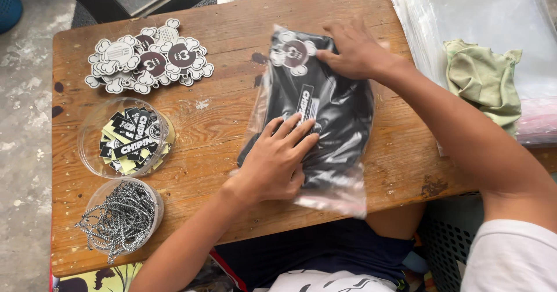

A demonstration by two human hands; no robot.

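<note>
Your left hand [278, 158] lies flat, fingers spread, pressing down on the near half of the clear plastic bag [313, 118] — it grips nothing, only pins. Your right hand [354, 51] rests palm-down at the bag's far end, fingers slightly curled over the top edge beside the cloud-shaped sticker [293, 53] inside; it too presses rather than clasps. The bag sits in the middle of the desk [226, 36], tilted, its near open end reaching almost to the near edge, and holds a folded black garment [342, 106] with a small rectangular label [306, 101] showing through.

Expect the bundle to be light and soft: the cloth will sag and bunch if lifted by one corner, and the film looks slick, so a flat palm may slide on it. Take hold across the folded cloth through the plastic, both sides at once, not by the loose film at the mouth.

By the left edge sit a pile of cloud-shaped stickers [148, 57] at the far corner, a clear round tub of labels [129, 136] nearer, and a tub of bead chains [122, 216] at the near corner. Off the right edge lie a stack of clear bags [493, 13] and a crumpled green cloth [484, 80].
</note>
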